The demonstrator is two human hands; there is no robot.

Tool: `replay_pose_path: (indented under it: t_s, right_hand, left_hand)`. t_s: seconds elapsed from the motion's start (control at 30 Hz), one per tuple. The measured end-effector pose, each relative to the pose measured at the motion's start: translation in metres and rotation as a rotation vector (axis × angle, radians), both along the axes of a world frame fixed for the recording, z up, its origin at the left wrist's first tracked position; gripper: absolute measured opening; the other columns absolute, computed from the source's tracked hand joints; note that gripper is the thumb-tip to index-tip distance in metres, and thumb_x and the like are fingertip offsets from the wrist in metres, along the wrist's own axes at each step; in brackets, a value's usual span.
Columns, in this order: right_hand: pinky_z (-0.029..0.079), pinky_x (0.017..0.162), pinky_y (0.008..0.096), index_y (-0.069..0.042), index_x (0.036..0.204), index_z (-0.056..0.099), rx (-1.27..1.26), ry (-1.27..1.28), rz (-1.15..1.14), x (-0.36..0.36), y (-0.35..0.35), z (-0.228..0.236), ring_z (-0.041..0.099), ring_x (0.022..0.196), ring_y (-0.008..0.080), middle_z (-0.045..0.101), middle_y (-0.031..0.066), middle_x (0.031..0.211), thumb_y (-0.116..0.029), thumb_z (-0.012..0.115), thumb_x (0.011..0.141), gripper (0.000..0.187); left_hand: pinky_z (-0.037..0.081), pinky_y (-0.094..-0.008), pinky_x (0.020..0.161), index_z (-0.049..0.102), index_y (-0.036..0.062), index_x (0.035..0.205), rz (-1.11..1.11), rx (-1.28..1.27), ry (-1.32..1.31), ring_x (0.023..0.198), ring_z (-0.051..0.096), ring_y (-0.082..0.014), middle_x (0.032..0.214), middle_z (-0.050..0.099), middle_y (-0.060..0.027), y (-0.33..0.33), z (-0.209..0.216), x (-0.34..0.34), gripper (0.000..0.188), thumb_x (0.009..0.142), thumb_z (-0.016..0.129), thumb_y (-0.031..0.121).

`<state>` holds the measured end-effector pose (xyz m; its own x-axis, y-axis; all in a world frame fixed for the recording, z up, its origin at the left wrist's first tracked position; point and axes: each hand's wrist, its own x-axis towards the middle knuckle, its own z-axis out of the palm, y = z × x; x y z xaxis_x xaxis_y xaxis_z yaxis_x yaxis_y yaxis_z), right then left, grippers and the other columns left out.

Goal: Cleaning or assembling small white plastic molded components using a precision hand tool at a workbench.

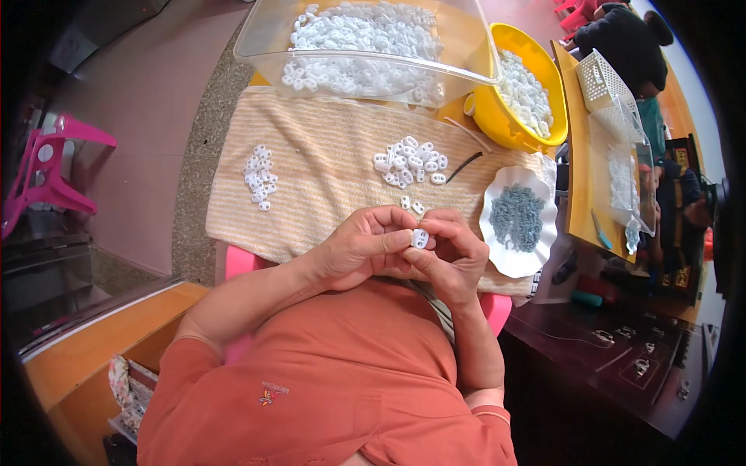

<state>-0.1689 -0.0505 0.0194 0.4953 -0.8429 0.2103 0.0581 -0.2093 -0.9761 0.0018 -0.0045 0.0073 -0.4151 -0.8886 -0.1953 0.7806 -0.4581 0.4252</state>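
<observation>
My left hand (pixel 364 247) and my right hand (pixel 457 252) meet at the near edge of the towel, both closed in a pinch. Between their fingertips is a small white two-holed plastic piece (pixel 420 238), its holed face turned up. Just beyond the fingers, two similar white pieces (pixel 405 202) lie on the striped towel (pixel 318 147). A loose pile of white oval two-holed pieces (pixel 407 161) is farther off, and a smaller group of white pieces (pixel 260 177) lies to the left. Right of my hands, a white wavy-rimmed plate (pixel 495 256) holds many tiny grey-blue parts (pixel 516 217).
A clear plastic bin (pixel 256 39) of white pieces stands at the back. Beside it is a yellow basin (pixel 556 85) holding more. A thin black strip (pixel 465 165) lies near the pile. A pink stool (pixel 58 171) stands left; a person (pixel 622 46) sits at another table on the right.
</observation>
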Motion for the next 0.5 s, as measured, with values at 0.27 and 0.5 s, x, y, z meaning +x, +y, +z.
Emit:
replay_pose_path:
  t_s: [0.27, 0.5]
  right_hand:
    - [0.046, 0.075, 0.0244, 0.002, 0.103, 0.064, -0.04, 0.094, -0.007, -0.0026, -0.0035, -0.0004, 0.056, 0.087, 0.0148, 0.057, 0.0114, 0.099, 0.008, 0.074, 0.068, 0.036]
    - [0.047, 0.069, 0.0241, 0.001, 0.099, 0.066, -0.045, 0.038, -0.017, 0.0008, -0.0028, -0.0022, 0.057, 0.081, 0.0144, 0.06, 0.0117, 0.095, 0.008, 0.075, 0.066, 0.035]
  left_hand:
    - [0.055, -0.0289, 0.079, 0.056, 0.0064, 0.105, -0.009, 0.024, 0.018, 0.09, 0.062, -0.0122, 0.1, 0.062, -0.0064, -0.0026, 0.0008, 0.0, 0.017, 0.091, 0.06, 0.015]
    - [0.055, -0.0286, 0.077, 0.056, 0.0045, 0.098, 0.003, 0.019, 0.055, 0.086, 0.063, -0.0135, 0.096, 0.063, -0.0086, -0.0015, -0.0069, 0.0001, 0.011, 0.091, 0.06, 0.012]
